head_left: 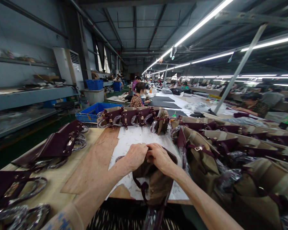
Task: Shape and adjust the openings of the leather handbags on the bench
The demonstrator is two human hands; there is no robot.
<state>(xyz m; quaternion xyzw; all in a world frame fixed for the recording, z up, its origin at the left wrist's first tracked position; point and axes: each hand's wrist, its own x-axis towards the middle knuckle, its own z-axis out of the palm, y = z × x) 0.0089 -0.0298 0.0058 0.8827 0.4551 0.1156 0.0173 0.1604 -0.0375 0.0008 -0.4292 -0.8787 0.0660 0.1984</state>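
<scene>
- A flat maroon bag (55, 143) lies by the left edge of the table (96, 163), its plastic-wrapped handles curling beside it; more maroon pieces (7, 188) sit at the near left corner.
- A blue crate (91, 113) stands just past the far edge, behind a row of maroon bags (127, 115) lined up along that edge.
- White paper (134, 137) covers the middle of the table.
- The left hand (135, 156) is curled shut, gripping the top rim of a tan bag (156, 183) with maroon trim.
- That tan bag stands at the near edge, in the middle, partly hanging over it, with a maroon strap dangling down its front.
- The right hand (161, 157) is closed on the same rim, touching the left hand, fingers tucked over the opening.
- A stack of tan bags (230, 150) with maroon straps fills the right side of the table, just beside the held one.
</scene>
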